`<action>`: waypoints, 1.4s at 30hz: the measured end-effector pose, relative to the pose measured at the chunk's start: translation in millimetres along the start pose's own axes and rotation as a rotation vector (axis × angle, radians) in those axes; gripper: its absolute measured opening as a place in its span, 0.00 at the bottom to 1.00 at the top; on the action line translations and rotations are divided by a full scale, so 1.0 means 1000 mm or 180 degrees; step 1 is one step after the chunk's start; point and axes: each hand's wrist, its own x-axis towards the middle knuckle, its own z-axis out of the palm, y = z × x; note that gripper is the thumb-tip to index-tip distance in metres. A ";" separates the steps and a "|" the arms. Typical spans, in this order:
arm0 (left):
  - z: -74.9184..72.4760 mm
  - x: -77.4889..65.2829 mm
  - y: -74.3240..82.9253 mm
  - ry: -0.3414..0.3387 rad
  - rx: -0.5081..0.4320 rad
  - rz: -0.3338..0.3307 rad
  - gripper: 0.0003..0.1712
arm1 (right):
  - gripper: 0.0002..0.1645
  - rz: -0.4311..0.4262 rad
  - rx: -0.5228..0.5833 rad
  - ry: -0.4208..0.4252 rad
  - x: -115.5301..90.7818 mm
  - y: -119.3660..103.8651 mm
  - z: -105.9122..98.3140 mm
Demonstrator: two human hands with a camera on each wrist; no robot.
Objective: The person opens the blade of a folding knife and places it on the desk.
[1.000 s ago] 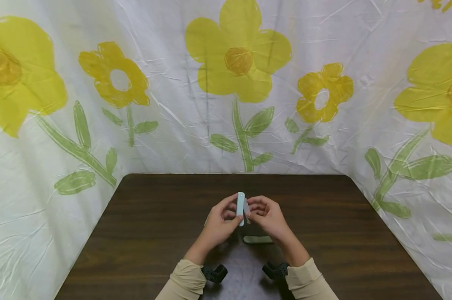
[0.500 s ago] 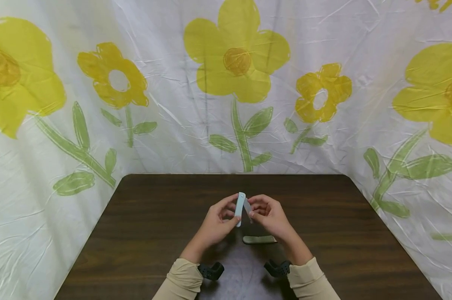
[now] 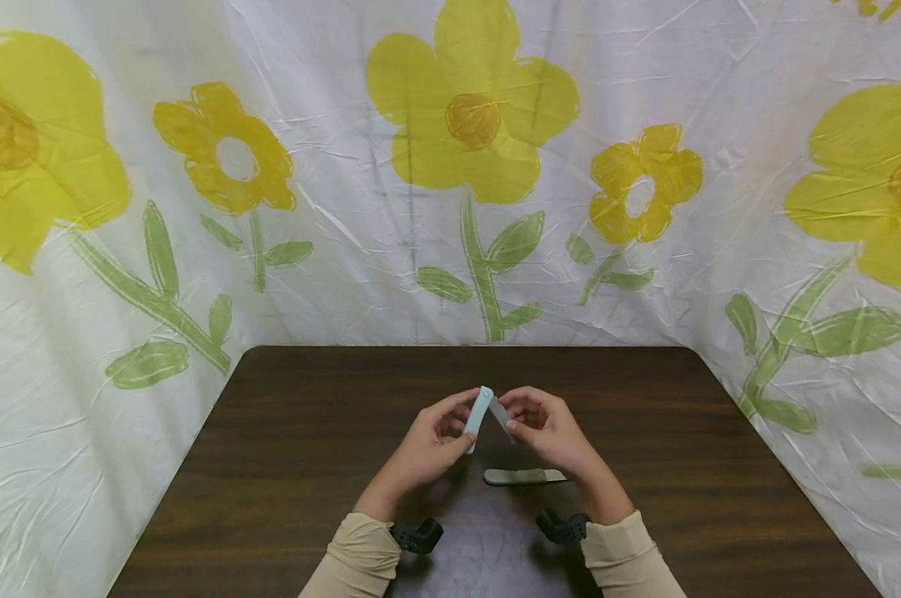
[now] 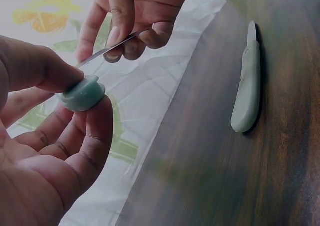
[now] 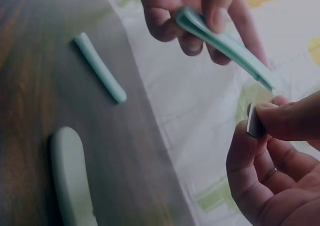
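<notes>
A pale blue folding knife [image 3: 479, 414] is raised over the table, its blade [image 3: 501, 413] swung partway out from the handle. My left hand [image 3: 429, 442] pinches the handle between thumb and fingers. On the other side, my right hand [image 3: 549, 427] pinches the blade near its tip with thumb and forefinger. In the right wrist view the slot along the handle [image 5: 222, 43] shows. Below the hands lies a grey-green knife [image 3: 517, 476] with a short pale blade, its handle [image 4: 247, 88] plain in the left wrist view.
A slim pale blue bar [image 5: 101, 69] lies on the dark wood table [image 3: 271, 465], seen in the right wrist view. White cloth [image 3: 330, 249] with yellow flowers hangs round the table's back and sides. Each wrist wears a black camera band [image 3: 418, 536].
The angle between the blue handle and its blade has widened. My right hand has shifted right with the blade, the left slightly left, and more of the grey-green knife shows.
</notes>
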 end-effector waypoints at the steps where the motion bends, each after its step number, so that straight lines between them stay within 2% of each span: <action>1: 0.000 0.000 0.000 -0.0013 0.0017 0.0001 0.35 | 0.17 -0.0018 -0.0019 -0.0021 0.000 0.000 -0.001; 8: -0.005 -0.001 0.000 -0.0214 0.0112 -0.0016 0.34 | 0.16 -0.0135 -0.0254 -0.0221 -0.001 -0.001 -0.010; 17: -0.013 -0.004 0.003 -0.0499 0.0506 0.0038 0.32 | 0.15 -0.0151 -0.0516 -0.0463 -0.004 0.000 -0.018; 26: -0.024 -0.006 0.008 -0.0964 0.0542 -0.0043 0.32 | 0.13 -0.0152 -0.0650 -0.0874 -0.008 -0.004 -0.027; 32: -0.031 -0.009 0.013 -0.1240 0.0607 -0.0261 0.31 | 0.12 -0.0137 -0.0618 -0.1190 -0.010 -0.005 -0.029; 38: -0.034 -0.013 0.014 -0.1367 0.0567 -0.0532 0.31 | 0.13 -0.0122 -0.0678 -0.1386 -0.010 -0.005 -0.028; 42: -0.036 -0.015 0.015 -0.1475 0.0610 -0.0629 0.31 | 0.13 -0.0009 -0.0688 -0.1525 -0.010 -0.007 -0.026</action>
